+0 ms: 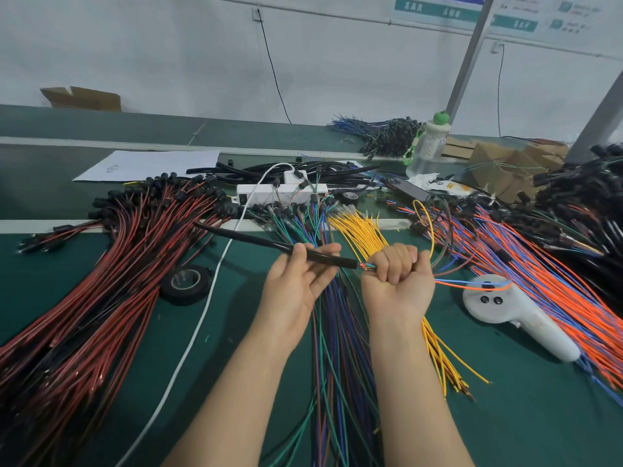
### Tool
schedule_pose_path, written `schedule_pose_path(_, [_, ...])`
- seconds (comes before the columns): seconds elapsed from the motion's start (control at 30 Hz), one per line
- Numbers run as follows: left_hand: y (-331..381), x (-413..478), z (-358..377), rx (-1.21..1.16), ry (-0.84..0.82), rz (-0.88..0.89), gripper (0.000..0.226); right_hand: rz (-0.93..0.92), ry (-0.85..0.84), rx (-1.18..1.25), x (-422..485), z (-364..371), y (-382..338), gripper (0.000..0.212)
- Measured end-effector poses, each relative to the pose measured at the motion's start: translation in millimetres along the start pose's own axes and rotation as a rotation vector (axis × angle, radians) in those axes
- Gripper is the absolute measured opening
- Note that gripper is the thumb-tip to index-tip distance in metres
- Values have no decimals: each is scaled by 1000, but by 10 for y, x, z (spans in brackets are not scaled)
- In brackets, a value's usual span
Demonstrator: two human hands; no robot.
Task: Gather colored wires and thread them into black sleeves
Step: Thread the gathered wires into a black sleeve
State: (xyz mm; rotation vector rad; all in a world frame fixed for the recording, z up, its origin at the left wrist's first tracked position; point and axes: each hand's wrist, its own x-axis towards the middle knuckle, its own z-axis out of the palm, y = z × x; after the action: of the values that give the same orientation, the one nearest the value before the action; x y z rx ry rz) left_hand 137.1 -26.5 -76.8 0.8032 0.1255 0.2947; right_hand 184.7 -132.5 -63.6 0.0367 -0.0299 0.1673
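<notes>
My left hand (pixel 298 284) holds a long black sleeve (pixel 256 242) between thumb and fingers; the sleeve runs up and left over the green table. My right hand (pixel 399 273) is a fist gripping a small bundle of coloured wires (pixel 367 266), whose tips touch the sleeve's right mouth. The gripped wires loop out right of the fist in yellow, blue and orange. Under my hands lie a green and blue wire pile (pixel 337 348) and a yellow wire pile (pixel 362 232).
A red and black harness pile (pixel 101 298) fills the left, an orange and blue wire pile (pixel 539 264) the right. A black tape roll (pixel 185 283), a white cable (pixel 202 315), a white power strip (pixel 279 193), a white handheld device (pixel 515 315) and a bottle (pixel 428 143) lie around.
</notes>
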Motion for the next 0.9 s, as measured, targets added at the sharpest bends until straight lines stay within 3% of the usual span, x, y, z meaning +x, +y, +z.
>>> schedule_pose_path(0.23, [-88,-54,57,71,-46,-137,2,-63,55,-121,6,-3,-4,49])
schedule_pose_path(0.37, [-85,-60,62,52,-2,-188,2,-99,68,-206,5,14,9,47])
schedule_pose_path(0.73, [-173,-57,77,-99,-48,-198,5,-146,127,-167,-2,1,-14,47])
schedule_pose_path(0.9, [-205,-65,53,16,-63,-131,5,-165,144,-193,7,0,-14,48])
